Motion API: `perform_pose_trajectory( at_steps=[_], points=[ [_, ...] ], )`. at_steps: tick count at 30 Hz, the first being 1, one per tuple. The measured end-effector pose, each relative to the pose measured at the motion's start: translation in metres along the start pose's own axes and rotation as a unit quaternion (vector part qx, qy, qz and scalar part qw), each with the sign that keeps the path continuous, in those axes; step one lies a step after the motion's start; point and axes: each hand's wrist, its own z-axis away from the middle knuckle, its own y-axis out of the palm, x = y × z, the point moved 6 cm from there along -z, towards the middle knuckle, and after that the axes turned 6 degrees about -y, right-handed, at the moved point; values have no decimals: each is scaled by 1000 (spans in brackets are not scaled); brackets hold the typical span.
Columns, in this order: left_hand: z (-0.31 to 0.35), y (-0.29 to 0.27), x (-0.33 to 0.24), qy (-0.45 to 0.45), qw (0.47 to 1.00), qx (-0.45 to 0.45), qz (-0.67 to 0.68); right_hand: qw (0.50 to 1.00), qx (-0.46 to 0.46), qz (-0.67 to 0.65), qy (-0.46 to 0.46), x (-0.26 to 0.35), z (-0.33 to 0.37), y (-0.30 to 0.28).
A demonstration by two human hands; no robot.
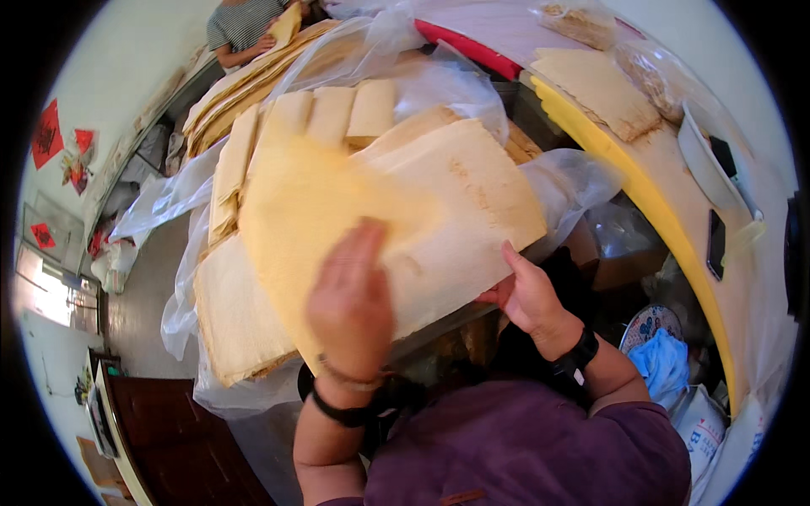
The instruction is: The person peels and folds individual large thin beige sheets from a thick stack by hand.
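Observation:
My left hand (pixel 350 299) is blurred by motion over a thin yellow sheet (pixel 308 202), which is blurred too; its fingers are smeared, so their grip does not show. Under it lies a larger cream sheet (pixel 472 202), wrinkled and flecked with brown, resembling dried bean curd skin. My right hand (pixel 527 291) pinches that sheet's near right edge, thumb on top and fingers beneath. More sheets are piled below in a stack (pixel 240 316) to the left. Several folded bundles (pixel 329 115) lie just beyond.
Clear plastic wrap (pixel 574 181) spreads around the pile. Across the table another person (pixel 245 38) handles sheets by a tall stack (pixel 232 97). On the right, a yellow-edged table (pixel 675 219) holds a sheet pile (pixel 599 93), a white basin (pixel 713 156) and a phone (pixel 715 244). A blue cloth (pixel 661 364) hangs below.

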Motion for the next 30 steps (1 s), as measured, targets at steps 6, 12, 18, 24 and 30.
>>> perform_pose_trajectory(
  at_steps=[6,12,18,24,30],
  points=[
    [40,94,-33,28,990,137,15,986,127,-108,-11,8,4,14],
    [60,107,-43,77,981,180,-3,998,41,42,-26,-8,0,2],
    [40,43,-24,-6,963,264,-55,992,-68,52,-94,-6,-14,-12],
    [76,7,83,-116,948,228,-189,936,-113,305,-133,66,-46,20],
    [68,-28,68,-105,988,97,-56,808,81,442,-382,176,-112,140]
  ],
)
